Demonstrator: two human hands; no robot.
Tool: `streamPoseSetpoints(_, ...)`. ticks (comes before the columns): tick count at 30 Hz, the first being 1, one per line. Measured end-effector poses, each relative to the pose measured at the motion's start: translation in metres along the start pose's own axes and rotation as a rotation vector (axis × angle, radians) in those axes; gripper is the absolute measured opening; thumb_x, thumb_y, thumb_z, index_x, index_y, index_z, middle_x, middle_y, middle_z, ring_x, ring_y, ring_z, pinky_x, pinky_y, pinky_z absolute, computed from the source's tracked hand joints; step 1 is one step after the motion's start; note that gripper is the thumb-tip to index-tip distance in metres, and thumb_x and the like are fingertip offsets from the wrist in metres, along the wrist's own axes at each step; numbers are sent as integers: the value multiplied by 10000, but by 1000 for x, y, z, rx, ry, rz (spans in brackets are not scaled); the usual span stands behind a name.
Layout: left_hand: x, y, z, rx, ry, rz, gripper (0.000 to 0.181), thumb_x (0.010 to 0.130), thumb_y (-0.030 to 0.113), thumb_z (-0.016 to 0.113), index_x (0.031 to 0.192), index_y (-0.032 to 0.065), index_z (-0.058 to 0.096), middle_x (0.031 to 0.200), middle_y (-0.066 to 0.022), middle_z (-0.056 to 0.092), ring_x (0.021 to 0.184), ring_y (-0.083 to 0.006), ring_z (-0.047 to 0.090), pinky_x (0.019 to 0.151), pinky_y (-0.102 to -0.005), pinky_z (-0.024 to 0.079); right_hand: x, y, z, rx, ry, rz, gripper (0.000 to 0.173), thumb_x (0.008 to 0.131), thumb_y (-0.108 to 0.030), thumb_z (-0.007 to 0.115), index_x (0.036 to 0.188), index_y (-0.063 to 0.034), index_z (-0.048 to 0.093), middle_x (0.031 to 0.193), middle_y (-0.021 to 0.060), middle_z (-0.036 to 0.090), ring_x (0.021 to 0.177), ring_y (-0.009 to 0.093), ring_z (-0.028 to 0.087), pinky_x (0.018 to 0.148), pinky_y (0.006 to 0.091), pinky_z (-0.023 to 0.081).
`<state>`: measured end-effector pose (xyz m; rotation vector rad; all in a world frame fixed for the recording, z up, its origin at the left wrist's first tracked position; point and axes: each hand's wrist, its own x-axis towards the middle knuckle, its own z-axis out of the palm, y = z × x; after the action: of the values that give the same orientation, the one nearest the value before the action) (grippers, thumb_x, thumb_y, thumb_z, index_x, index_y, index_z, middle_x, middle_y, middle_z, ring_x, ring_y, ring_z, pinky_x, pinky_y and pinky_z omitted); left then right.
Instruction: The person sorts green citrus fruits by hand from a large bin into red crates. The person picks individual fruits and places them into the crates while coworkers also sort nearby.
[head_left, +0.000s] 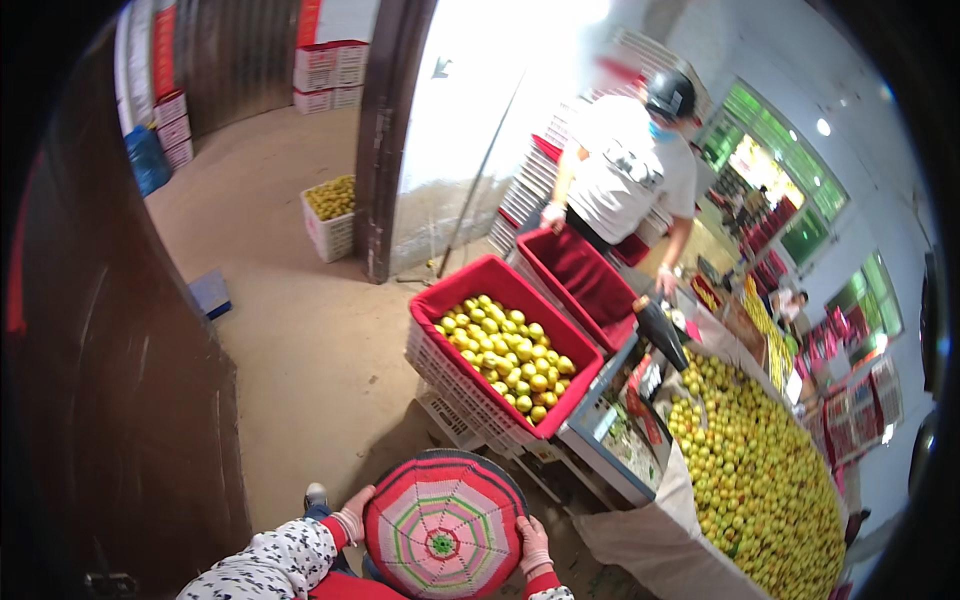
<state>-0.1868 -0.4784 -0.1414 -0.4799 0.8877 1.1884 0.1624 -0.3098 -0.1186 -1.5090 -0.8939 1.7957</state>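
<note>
A round knitted cushion with red, pink and green rings is held between both my hands. My left hand grips its left edge, and my right hand grips its right edge. Both wear pale gloves that leave fingers bare. Beyond the cushion stands a white plastic crate with a red cloth lining, full of yellow-green fruit. A second red-lined crate sits behind it, with no fruit visible inside.
At the right, a cloth-lined sorting table bears a large heap of fruit. A co-worker in a cap and mask stands behind the crates. A dark door is at left; another fruit crate stands by the doorway post.
</note>
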Motion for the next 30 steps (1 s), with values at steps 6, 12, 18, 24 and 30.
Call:
streamPoseSetpoints(6,22,75,-77,-159,257,445,609,850,561,645,1076,-4,659,1058,-115,709,905,-266,671,874,-420,532,45,4,100,153,-235,276,449,939,-426,606,1232,-86,628,1229,76,660,1095,262,615,1010,427,454)
streamPoseSetpoints(12,-37,157,-170,64,762,623,768,816,653,578,1159,-30,662,1119,-172,697,1016,-331,647,962,-393,471,5,-57,293,28,-327,307,622,987,-581,414,1295,-75,603,1298,84,634,1166,270,596,1059,417,421)
streamPoseSetpoints(18,-138,218,-139,-262,599,734,812,843,707,515,1205,-7,646,1190,-125,675,1036,-267,647,950,-382,491,87,-37,422,-189,-368,233,598,992,-557,434,1231,-46,633,1203,78,679,1084,223,624,1028,343,436)
streamPoseSetpoints(24,-145,249,-199,-494,664,723,795,877,669,491,1416,85,486,1417,-70,527,1251,-280,521,1070,-448,410,61,-82,558,-521,-439,136,600,979,-544,465,1246,-30,622,1216,77,646,1085,180,584,987,309,427)
streamPoseSetpoints(30,-113,296,-197,-618,590,800,730,914,655,414,1428,140,475,1452,-50,497,1316,-305,455,1113,-492,340,137,-84,629,-626,-565,75,600,969,-548,461,1257,-46,623,1222,99,642,1096,203,573,989,337,417)
